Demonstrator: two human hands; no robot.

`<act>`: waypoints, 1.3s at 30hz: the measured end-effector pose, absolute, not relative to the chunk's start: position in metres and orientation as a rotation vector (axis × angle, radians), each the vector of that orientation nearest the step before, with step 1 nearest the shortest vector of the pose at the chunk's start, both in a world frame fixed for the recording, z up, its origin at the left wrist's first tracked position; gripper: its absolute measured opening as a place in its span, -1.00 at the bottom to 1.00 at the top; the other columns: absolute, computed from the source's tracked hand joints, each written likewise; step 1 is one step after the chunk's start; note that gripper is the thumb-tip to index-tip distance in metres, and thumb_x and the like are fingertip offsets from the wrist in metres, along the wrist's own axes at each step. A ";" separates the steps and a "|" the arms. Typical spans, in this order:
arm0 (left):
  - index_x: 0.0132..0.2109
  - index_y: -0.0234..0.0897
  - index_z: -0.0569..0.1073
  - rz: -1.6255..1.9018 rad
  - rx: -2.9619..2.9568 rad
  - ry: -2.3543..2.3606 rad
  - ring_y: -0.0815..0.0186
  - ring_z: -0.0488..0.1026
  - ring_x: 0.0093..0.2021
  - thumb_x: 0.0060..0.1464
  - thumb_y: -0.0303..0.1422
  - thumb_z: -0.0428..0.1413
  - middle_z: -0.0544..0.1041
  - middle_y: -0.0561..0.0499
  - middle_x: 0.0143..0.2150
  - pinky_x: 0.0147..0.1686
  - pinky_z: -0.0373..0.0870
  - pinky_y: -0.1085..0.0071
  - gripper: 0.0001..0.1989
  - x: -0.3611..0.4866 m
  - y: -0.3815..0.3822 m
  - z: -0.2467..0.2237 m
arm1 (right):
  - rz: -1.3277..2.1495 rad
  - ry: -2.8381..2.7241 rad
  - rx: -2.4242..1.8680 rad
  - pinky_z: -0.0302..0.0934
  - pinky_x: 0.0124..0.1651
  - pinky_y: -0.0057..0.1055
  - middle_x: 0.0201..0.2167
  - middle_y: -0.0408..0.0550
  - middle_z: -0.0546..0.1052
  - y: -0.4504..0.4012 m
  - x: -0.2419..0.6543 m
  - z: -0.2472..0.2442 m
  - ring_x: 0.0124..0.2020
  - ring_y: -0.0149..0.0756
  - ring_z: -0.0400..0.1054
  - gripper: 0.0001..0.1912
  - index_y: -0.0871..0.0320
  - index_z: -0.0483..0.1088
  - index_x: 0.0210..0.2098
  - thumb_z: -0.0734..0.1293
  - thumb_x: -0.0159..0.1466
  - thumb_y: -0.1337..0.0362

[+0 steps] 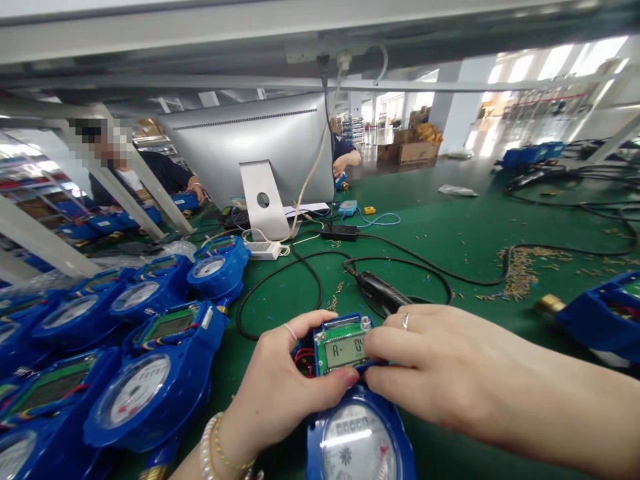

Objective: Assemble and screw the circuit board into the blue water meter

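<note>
A blue water meter (360, 440) with a round dial lies in front of me, its upper electronics box uncovered. In that box sits a green circuit board (323, 367) with a lit display reading "A-" and partly covered digits. My left hand (285, 380) grips the box from the left, thumb along its lower edge and fingers behind it. The fingers of my right hand (425, 353) are bent onto the board's right side and cover part of the display; their tips are partly hidden. Red wires (304, 360) show beside the board at my left fingers.
Several similar blue meters (150, 387) crowd the left side. Behind my hands are a black electric screwdriver (383, 292), looping cables and a monitor (250, 147). Scattered screws (523, 273) and another blue meter (605, 317) lie to the right. People work beyond the monitor.
</note>
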State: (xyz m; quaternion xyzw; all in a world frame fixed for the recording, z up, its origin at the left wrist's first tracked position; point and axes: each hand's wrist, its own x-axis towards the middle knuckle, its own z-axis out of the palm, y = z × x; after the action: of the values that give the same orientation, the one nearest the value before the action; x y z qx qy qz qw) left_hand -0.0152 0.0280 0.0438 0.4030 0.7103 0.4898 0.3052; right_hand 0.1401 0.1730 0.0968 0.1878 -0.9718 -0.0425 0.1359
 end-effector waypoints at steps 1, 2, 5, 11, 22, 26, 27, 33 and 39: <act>-0.01 -0.25 0.42 1.295 1.077 1.887 0.25 0.51 -0.16 -0.20 -0.36 0.33 0.56 0.06 -0.10 -0.20 0.49 0.49 -0.46 -0.015 0.028 0.044 | -0.111 -2.814 0.550 0.16 -0.48 -0.36 -0.44 -0.15 0.34 0.173 0.139 0.098 -0.50 -0.33 0.18 -0.85 0.18 0.39 -0.46 0.45 0.11 0.46; 0.00 -0.25 0.42 1.294 1.089 1.893 0.24 0.51 -0.16 -0.20 -0.36 0.33 0.56 0.06 -0.10 -0.19 0.49 0.48 -0.46 -0.015 0.028 0.044 | -0.085 -2.815 0.554 0.15 -0.47 -0.36 -0.43 -0.15 0.34 0.173 0.137 0.098 -0.50 -0.33 0.17 -0.84 0.18 0.38 -0.46 0.44 0.11 0.47; 0.01 -0.26 0.41 1.285 1.123 1.912 0.21 0.51 -0.14 -0.19 -0.34 0.33 0.56 0.04 -0.08 -0.16 0.48 0.45 -0.45 -0.016 0.027 0.042 | 0.022 -2.829 0.566 0.17 -0.38 -0.38 -0.38 -0.16 0.36 0.174 0.134 0.093 -0.45 -0.34 0.17 -0.86 0.19 0.39 -0.40 0.40 0.14 0.51; 0.00 -0.24 0.42 1.337 1.144 1.880 0.28 0.53 -0.20 -0.20 -0.35 0.33 0.58 0.08 -0.13 -0.20 0.49 0.53 -0.46 -0.017 0.026 0.035 | -0.036 -2.906 0.597 0.13 -0.38 -0.34 -0.36 -0.15 0.35 0.171 0.135 0.091 -0.46 -0.31 0.17 -0.90 0.20 0.36 -0.36 0.39 0.21 0.42; 0.01 -0.14 0.44 1.344 1.195 1.863 0.37 0.54 -0.19 -0.18 -0.36 0.34 0.58 0.17 -0.12 -0.18 0.46 0.66 -0.46 -0.021 0.028 0.031 | -0.095 -2.913 0.725 -0.01 -0.47 -0.31 -0.34 -0.13 0.33 0.175 0.137 0.093 -0.54 -0.32 0.01 -0.93 0.22 0.37 -0.30 0.26 0.30 0.38; 0.01 -0.15 0.44 1.336 1.201 1.853 0.36 0.54 -0.19 -0.18 -0.37 0.35 0.58 0.15 -0.11 -0.18 0.46 0.65 -0.46 -0.021 0.028 0.031 | -0.123 -2.951 0.717 -0.02 -0.50 -0.32 -0.37 -0.12 0.33 0.175 0.139 0.093 -0.56 -0.32 0.04 -0.95 0.20 0.38 -0.33 0.29 0.28 0.36; 0.01 -0.15 0.44 1.343 1.203 1.844 0.36 0.54 -0.19 -0.18 -0.36 0.35 0.58 0.15 -0.10 -0.19 0.46 0.66 -0.46 -0.021 0.027 0.030 | -0.140 -2.954 0.714 -0.01 -0.51 -0.33 -0.38 -0.12 0.33 0.175 0.139 0.094 -0.55 -0.32 0.05 -0.95 0.19 0.38 -0.32 0.28 0.28 0.36; 0.04 -0.16 0.43 1.381 1.191 1.844 0.37 0.53 -0.15 -0.16 -0.34 0.34 0.57 0.14 -0.07 -0.13 0.43 0.67 -0.44 -0.023 0.026 0.028 | -0.233 -2.909 0.681 0.14 -0.46 -0.29 -0.36 -0.05 0.30 0.174 0.137 0.087 -0.49 -0.26 0.14 -0.74 0.24 0.36 -0.23 0.06 0.36 0.39; 0.08 -0.18 0.40 1.381 1.181 1.882 0.37 0.54 -0.17 -0.19 -0.33 0.35 0.58 0.13 -0.11 -0.14 0.45 0.65 -0.37 -0.020 0.027 0.029 | -0.251 -2.905 0.676 0.23 -0.42 -0.27 -0.32 -0.02 0.31 0.173 0.143 0.080 -0.45 -0.23 0.19 -0.69 0.25 0.36 -0.19 0.02 0.36 0.40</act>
State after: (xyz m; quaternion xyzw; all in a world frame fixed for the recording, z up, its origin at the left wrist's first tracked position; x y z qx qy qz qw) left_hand -0.0196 0.0275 0.0295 0.4358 0.6948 0.5098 0.2597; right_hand 0.1431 0.1731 0.0795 0.2253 -0.9679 -0.0836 0.0742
